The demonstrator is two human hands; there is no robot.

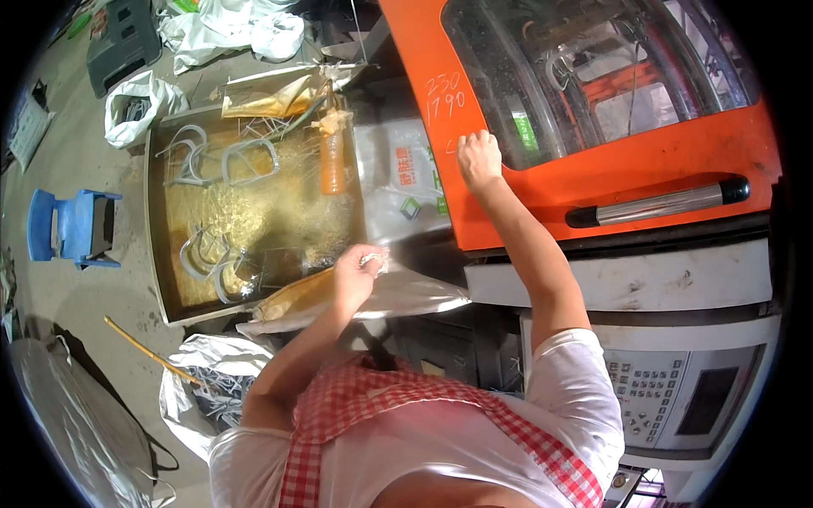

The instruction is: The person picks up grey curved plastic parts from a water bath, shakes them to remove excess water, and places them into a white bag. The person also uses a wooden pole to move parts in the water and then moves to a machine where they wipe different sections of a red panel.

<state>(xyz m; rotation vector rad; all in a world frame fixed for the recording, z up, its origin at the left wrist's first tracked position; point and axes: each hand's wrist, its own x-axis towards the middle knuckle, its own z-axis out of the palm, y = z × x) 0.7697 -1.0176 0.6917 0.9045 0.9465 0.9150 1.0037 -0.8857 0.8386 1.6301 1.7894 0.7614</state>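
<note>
My right hand [480, 161] is closed against the orange machine door [525, 199], just left of its window and beside some pale handwritten marks. Whatever its curled fingers hold, if anything, is hidden. Lower and to the left, my left hand [356, 275] pinches a small crumpled white scrap [378, 260]; cloth or paper, I cannot tell. That hand is over the near right corner of a shallow tray [152, 245] of murky water. Grey curved plastic frames [250, 161] lie in the tray.
An orange bottle [332, 165] is at the tray's right side. White sacks [144, 102] and a blue chair [72, 227] stand on the floor to the left. A metal handle bar [656, 204] crosses the door's lower part. A keypad panel [648, 394] is at lower right.
</note>
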